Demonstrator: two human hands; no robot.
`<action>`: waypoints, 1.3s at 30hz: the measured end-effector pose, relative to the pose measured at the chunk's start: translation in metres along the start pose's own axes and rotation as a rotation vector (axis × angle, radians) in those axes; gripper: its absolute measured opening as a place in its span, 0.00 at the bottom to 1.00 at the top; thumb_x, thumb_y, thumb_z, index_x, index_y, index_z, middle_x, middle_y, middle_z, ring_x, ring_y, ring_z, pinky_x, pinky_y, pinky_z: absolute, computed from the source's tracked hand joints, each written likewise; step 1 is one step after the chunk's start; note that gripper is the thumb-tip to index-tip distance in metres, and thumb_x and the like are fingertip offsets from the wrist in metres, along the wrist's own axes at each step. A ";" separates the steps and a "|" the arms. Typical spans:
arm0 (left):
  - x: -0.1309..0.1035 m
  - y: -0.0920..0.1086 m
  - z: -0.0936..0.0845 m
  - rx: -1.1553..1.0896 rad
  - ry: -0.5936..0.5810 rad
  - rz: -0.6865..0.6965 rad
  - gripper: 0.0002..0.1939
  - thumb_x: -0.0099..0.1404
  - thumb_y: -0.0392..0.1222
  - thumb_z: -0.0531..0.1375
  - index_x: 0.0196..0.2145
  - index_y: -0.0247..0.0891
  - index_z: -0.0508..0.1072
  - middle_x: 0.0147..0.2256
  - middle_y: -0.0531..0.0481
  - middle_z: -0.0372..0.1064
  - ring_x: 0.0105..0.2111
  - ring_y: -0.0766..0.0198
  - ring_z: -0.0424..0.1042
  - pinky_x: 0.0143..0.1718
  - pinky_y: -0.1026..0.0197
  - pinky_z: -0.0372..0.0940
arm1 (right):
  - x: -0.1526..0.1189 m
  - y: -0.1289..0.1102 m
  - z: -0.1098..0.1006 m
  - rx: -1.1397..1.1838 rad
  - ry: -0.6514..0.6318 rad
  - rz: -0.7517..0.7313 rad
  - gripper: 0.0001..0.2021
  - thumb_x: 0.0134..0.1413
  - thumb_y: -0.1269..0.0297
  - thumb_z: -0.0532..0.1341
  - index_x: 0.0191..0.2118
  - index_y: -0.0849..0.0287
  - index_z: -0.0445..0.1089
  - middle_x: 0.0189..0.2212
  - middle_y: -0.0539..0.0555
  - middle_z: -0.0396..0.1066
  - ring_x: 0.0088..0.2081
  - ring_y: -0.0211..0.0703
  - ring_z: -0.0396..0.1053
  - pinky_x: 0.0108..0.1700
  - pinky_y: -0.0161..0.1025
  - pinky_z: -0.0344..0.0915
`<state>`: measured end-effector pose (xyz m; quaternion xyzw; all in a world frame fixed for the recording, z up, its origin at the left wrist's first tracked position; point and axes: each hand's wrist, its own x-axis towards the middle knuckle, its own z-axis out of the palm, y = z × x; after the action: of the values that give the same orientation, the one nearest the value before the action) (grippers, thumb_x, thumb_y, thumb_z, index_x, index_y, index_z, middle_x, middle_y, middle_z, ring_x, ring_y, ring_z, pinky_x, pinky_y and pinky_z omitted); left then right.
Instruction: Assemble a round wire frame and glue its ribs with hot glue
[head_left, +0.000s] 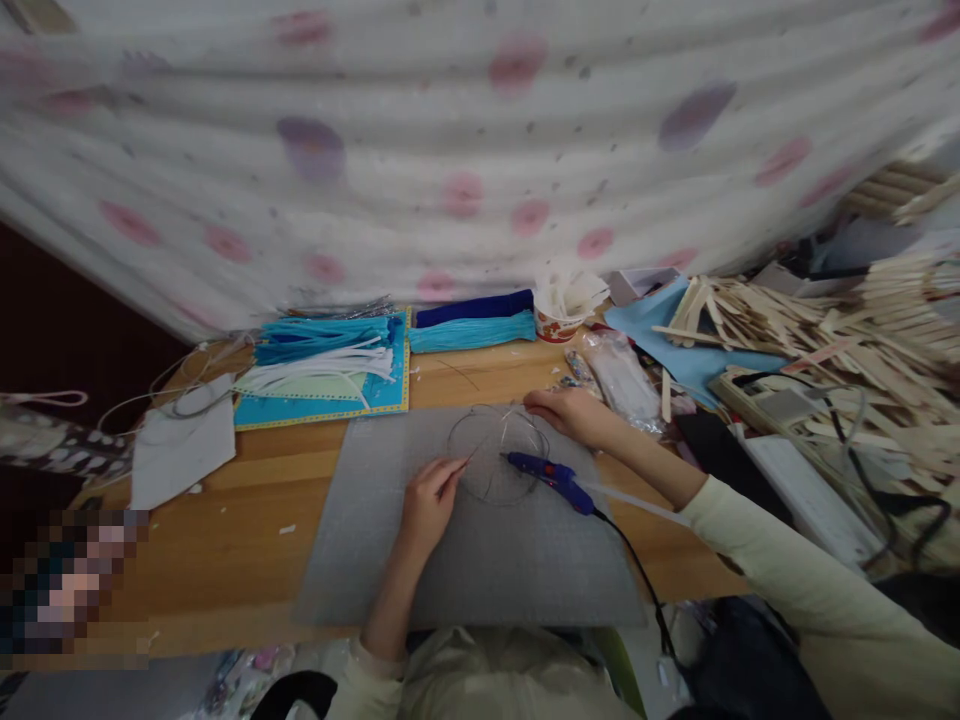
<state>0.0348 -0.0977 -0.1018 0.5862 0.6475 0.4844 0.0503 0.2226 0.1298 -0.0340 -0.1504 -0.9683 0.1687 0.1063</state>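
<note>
Toward the back of a grey cutting mat (pixel 390 560) lies a ring of thin wire (pixel 450 440), with fine strands crossing its inside. My left hand (pixel 429 502) is at the ring's lower left, its thumb and fingers pinched on a thin wire (pixel 471 457) that points up and right. At the ring's upper right my right hand (pixel 570 414) is closed in a pinch; what sits between its fingertips is too fine to make out. A blue hot glue gun (pixel 553 476) rests over the ring's right side, nozzle leftward, a pale glue stick (pixel 637 500) extending from its rear.
Turquoise and white pipe cleaners (pixel 322 350) lie on a blue sheet at the back left. Behind the mat stands a paper cup (pixel 559 325) stuffed with white pieces. Wooden sticks (pixel 795 340) pile up at right, near a white power strip (pixel 810 495). The glue gun's black cord (pixel 645 570) drops over the front edge.
</note>
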 end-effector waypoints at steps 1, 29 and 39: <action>0.000 0.000 0.000 0.000 0.000 -0.005 0.10 0.69 0.35 0.58 0.42 0.41 0.78 0.38 0.46 0.79 0.38 0.61 0.78 0.41 0.58 0.73 | 0.000 0.000 0.000 0.002 0.003 -0.001 0.14 0.68 0.63 0.49 0.44 0.59 0.72 0.34 0.58 0.78 0.35 0.45 0.74 0.37 0.37 0.62; 0.004 -0.007 -0.007 -0.087 -0.084 -0.094 0.09 0.69 0.41 0.58 0.38 0.40 0.79 0.35 0.47 0.77 0.36 0.63 0.77 0.37 0.60 0.72 | 0.001 0.001 0.007 -0.053 0.024 0.035 0.15 0.68 0.62 0.48 0.46 0.59 0.71 0.36 0.59 0.78 0.37 0.47 0.75 0.38 0.38 0.63; 0.015 -0.008 -0.018 -0.024 -0.167 -0.075 0.08 0.68 0.41 0.59 0.37 0.39 0.79 0.33 0.47 0.78 0.34 0.62 0.77 0.37 0.60 0.72 | 0.006 -0.001 0.010 -0.073 0.027 0.069 0.14 0.67 0.65 0.50 0.48 0.61 0.71 0.33 0.59 0.78 0.34 0.46 0.74 0.35 0.36 0.59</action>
<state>0.0127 -0.0949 -0.0905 0.5992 0.6568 0.4392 0.1291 0.2138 0.1279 -0.0423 -0.1895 -0.9666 0.1348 0.1080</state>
